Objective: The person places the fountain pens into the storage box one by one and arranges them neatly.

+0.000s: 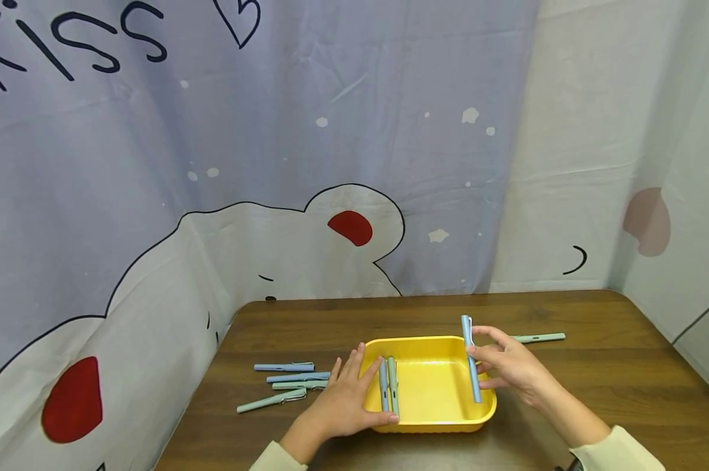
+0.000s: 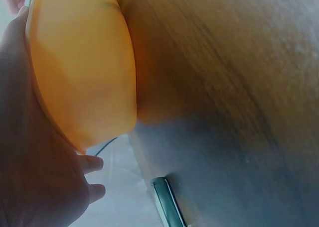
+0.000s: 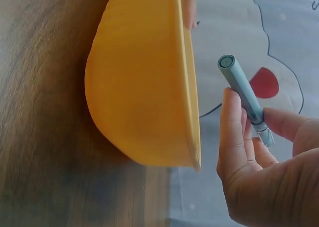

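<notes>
A light blue pen (image 1: 471,360) is pinched between the fingers and thumb of my right hand (image 1: 510,366), held steeply tilted over the right end of a yellow plastic tray (image 1: 428,428). In the right wrist view the same pen (image 3: 241,90) is beside the tray's rim, its clip end near the thumb. My left hand (image 1: 345,399) lies along the tray's left rim with fingers spread, its thumb reaching over the near left corner. Inside the tray, a blue pen (image 1: 384,386) and a green pen (image 1: 393,386) lie side by side at the left.
Left of the tray on the wooden table (image 1: 213,425) lie several pens, among them a blue pen (image 1: 284,367) and a green pen (image 1: 272,400). Another green pen (image 1: 543,338) lies behind my right hand. A printed curtain (image 1: 354,131) hangs behind the table.
</notes>
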A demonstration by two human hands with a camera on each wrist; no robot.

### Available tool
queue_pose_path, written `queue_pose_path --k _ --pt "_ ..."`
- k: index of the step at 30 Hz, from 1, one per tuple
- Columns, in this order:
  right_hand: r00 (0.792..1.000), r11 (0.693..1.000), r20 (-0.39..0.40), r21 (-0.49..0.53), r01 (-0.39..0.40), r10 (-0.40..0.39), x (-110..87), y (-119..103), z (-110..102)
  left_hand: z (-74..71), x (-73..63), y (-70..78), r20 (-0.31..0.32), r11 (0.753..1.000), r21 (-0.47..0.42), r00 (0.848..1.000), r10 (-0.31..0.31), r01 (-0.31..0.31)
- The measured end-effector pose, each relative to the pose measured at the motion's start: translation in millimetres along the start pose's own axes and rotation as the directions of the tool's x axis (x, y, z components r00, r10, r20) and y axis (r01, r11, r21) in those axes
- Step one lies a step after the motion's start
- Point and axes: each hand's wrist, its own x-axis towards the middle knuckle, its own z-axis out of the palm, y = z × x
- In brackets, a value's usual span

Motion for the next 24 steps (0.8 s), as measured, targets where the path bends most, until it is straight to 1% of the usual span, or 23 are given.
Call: queue_pose_path --k 8,12,21,24 --pt "0.999 1.000 0.033 -0.010 0.002 -0.002 3.4 1 14 -2.3 0.7 0.6 0.013 1.000 -0.017 1.000 -0.013 0.013" --pt "0.998 1.000 0.055 0.002 0.011 -0.011 6.3 3 23 -1.5 0.6 0.1 0.010 1.000 -0.020 1.000 -0.009 0.009" --pt "0.996 0.999 0.089 -0.023 0.022 -0.020 14.1 5 44 0.5 0.2 -0.4 -0.005 1.000 -0.009 1.000 -0.002 0.002" --pt "0.995 1.000 0.095 -0.021 0.021 -0.018 16.8 7 51 0.4 0.5 -0.2 -0.001 1.000 -0.010 1.000 -0.008 0.008"
